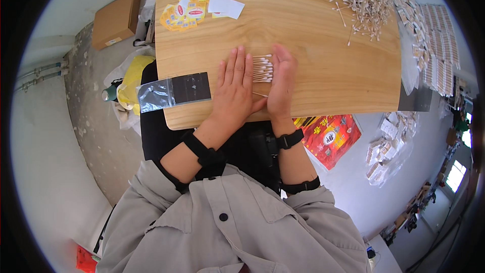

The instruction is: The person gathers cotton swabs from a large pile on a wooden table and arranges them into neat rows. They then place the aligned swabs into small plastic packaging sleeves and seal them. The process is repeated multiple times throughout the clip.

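A small row of cotton swabs [262,69] lies on the wooden table [318,60] between my two hands, their white tips toward the right. My left hand [233,83] lies flat with its fingers stretched forward, covering the left ends of the swabs. On the other side, my right hand [282,82] stands on its edge beside the white tips, fingers extended and slightly curved. One more swab [259,94] lies apart from the row, nearer me, by my thumbs. Left of my left hand, a clear plastic bag [157,95] rests on a dark strip [192,88] at the table's edge.
A large heap of loose cotton swabs [361,0] covers the far right. Yellow printed labels [189,7] and white cards [226,6] lie far left. Packed swab bundles [437,45] sit beyond the right edge. A red bag [331,139] and a cardboard box [116,20] are off the table.
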The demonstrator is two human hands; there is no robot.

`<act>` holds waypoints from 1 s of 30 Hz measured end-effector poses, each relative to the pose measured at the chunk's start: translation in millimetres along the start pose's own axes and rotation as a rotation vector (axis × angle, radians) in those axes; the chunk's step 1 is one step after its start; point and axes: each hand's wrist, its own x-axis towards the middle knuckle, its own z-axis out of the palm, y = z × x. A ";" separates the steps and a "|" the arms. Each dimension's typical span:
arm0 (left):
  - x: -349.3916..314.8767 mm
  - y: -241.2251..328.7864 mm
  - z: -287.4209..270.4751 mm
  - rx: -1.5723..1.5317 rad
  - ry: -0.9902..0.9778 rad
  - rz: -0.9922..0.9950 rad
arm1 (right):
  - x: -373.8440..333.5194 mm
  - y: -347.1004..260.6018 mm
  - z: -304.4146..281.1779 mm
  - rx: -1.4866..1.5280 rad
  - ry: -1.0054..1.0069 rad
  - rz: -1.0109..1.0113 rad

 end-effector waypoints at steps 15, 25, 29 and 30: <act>-10.7 -22.3 -15.8 -0.036 0.104 -0.034 | -8.4 -31.0 -40.6 -0.590 -0.274 -0.145; -12.5 -24.1 -16.6 -0.008 0.071 -0.048 | -4.3 -37.4 -42.4 -0.384 -0.235 0.041; -21.8 -26.4 -27.7 -0.015 0.036 -0.049 | -7.7 -39.3 -49.7 -0.441 -0.307 0.034; -24.0 -26.3 -29.0 -0.026 0.034 -0.043 | -9.1 -37.8 -50.2 -0.465 -0.317 0.013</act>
